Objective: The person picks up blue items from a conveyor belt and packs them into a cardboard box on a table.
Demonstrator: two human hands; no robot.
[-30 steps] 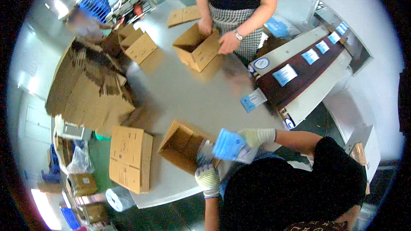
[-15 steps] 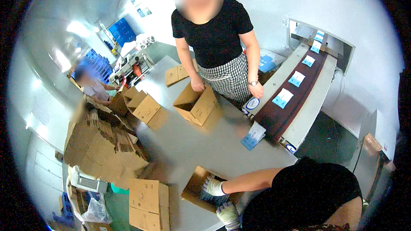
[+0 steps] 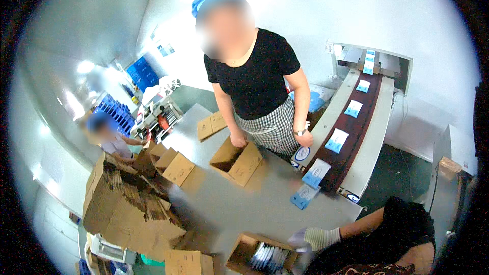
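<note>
My right hand, in a pale striped knit glove, is at the right rim of an open cardboard box on the table. Its fingers are somewhat blurred but look stretched out, with nothing visible in them. Inside the box, several white-and-blue packets stand in a row. My left hand does not show. Beyond my right hand, one packet lies on the table at the conveyor's end, touching or overlapped by another packet at the belt's tip.
A dark red conveyor belt carries spaced packets from a wall opening. Across the grey table, a co-worker has a hand at an open box. Flattened cardboard is stacked at left; another closed box stands near the lower edge.
My right hand has come out of the box toward the right, uncovering the packets inside. My left hand has left the view. Packets on the belt have moved nearer, and the view has shifted.
</note>
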